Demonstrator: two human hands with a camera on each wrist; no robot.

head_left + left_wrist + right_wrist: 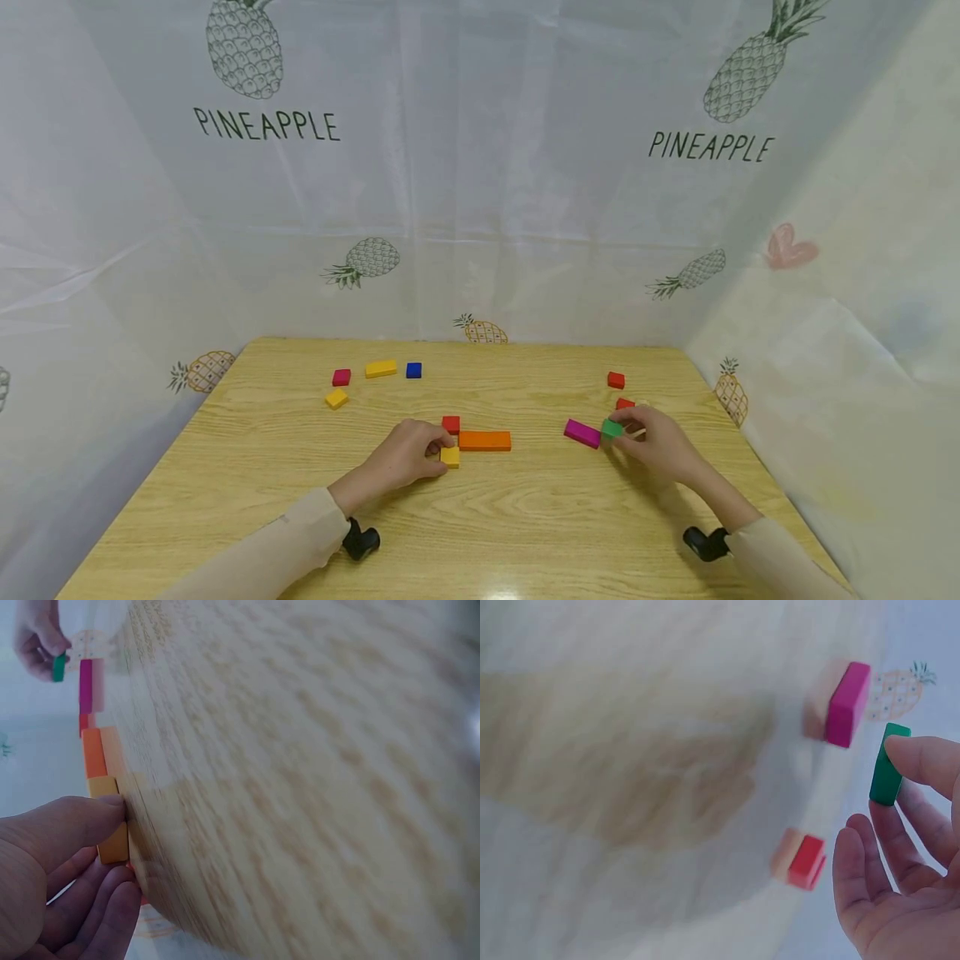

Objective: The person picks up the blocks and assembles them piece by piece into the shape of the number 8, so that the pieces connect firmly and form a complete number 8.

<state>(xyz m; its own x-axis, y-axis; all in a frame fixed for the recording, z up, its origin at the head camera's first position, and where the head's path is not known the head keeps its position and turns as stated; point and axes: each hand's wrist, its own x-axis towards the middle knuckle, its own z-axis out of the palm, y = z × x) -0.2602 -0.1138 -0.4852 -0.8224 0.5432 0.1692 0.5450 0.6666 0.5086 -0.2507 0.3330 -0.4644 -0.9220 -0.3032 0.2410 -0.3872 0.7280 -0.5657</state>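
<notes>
My left hand [405, 457] pinches a small yellow block [450, 458] between thumb and fingers, at the left end of a long orange block [484, 442]. Just behind the yellow block lies a red block [451, 423], also by the orange block's left end. On the right, my right hand [662, 443] holds a green block [889, 766] by thumb and fingertips. In the left wrist view the green block looks raised off the table. A magenta block [582, 433] lies just left of it, and a red block [626, 404] is partly hidden behind the right hand.
At the back left of the wooden table [480, 525] lie a pink-red block [341, 377], a long yellow block [381, 368], a blue block [414, 370] and a yellow block [337, 398]. Another red block [616, 380] lies back right. Pineapple-printed cloth [480, 183] surrounds the table.
</notes>
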